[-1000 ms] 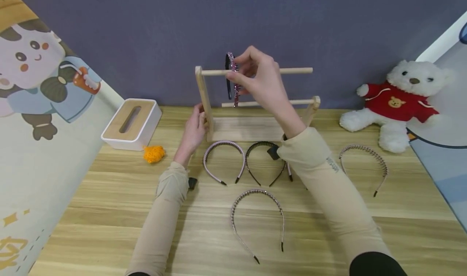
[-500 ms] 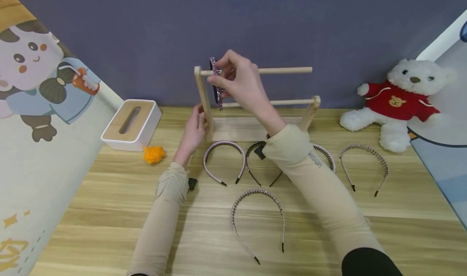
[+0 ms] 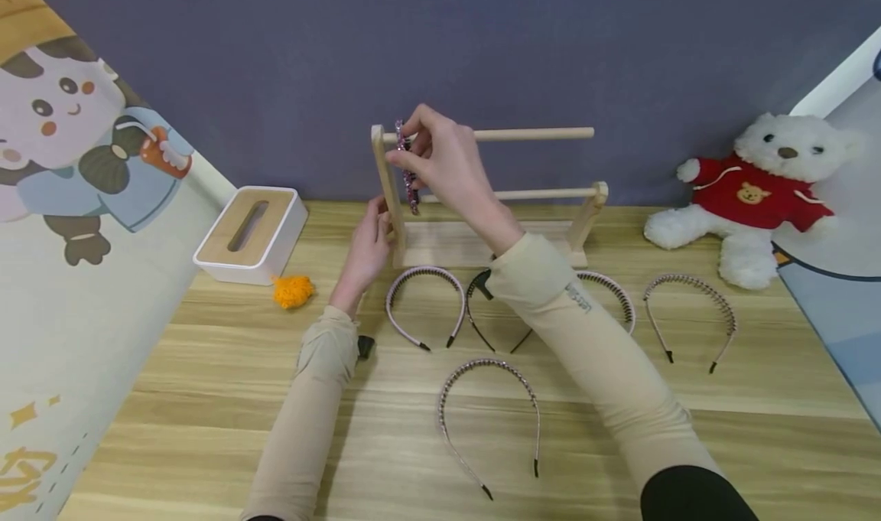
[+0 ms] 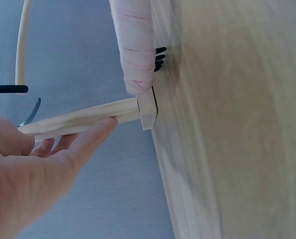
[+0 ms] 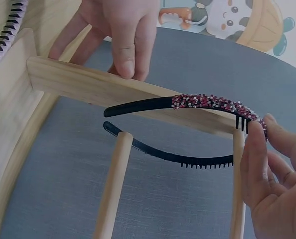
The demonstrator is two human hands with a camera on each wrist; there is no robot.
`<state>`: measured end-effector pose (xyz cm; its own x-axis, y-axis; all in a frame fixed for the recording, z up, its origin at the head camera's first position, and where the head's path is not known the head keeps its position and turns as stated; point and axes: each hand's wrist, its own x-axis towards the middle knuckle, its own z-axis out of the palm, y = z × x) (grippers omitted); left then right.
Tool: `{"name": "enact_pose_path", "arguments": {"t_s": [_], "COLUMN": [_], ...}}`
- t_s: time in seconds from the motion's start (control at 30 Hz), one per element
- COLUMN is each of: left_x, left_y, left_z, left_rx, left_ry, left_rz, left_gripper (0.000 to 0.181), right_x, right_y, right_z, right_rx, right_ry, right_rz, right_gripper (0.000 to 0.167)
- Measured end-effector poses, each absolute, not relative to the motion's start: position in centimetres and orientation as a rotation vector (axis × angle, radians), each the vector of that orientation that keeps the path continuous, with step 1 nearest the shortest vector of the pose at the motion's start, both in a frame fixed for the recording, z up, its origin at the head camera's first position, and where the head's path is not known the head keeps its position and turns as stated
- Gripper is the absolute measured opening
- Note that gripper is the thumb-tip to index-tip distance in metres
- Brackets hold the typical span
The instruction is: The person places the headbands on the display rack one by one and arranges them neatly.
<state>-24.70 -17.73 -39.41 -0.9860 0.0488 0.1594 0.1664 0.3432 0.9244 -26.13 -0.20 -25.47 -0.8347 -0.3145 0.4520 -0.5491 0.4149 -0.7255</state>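
Observation:
My right hand (image 3: pixel 450 165) pinches a pink glittery headband (image 3: pixel 407 170) that straddles the upper rod (image 3: pixel 537 134) of the wooden rack, close to its left post. In the right wrist view the thumb and fingers of my right hand (image 5: pixel 277 174) hold the curved top of the headband (image 5: pixel 212 102); its black ends point toward the lower rod (image 5: pixel 114 184). My left hand (image 3: pixel 366 247) grips the rack's left post (image 3: pixel 385 173) low down. The left wrist view shows that hand (image 4: pixel 43 169) with its thumb along the post (image 4: pixel 88 117).
Before the rack lie a lilac headband (image 3: pixel 425 268), a black one partly under my right arm, and more headbands (image 3: pixel 490 362) (image 3: pixel 691 280). A tissue box (image 3: pixel 251 234) and an orange ball of yarn (image 3: pixel 292 291) stand left, a white teddy bear (image 3: pixel 750 192) right.
My right hand has moved left with the headband along the upper rod, to near the left post, and slightly down. My left hand has stayed on the post.

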Motion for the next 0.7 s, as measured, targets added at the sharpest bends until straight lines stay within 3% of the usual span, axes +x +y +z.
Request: {"name": "enact_pose_path", "arguments": {"t_s": [0.7], "left_x": [-24.81], "left_y": [-17.77], "left_z": [-39.53], "left_rx": [-0.203], "left_ry": [-2.483], "left_rz": [-1.733], "left_gripper": [0.046], "right_x": [-25.84], "right_y": [-0.12], "right_z": [-25.81], "right_rx": [0.775], "right_ry": [-2.460], "right_rz": [1.298], "right_gripper": [0.049]}}
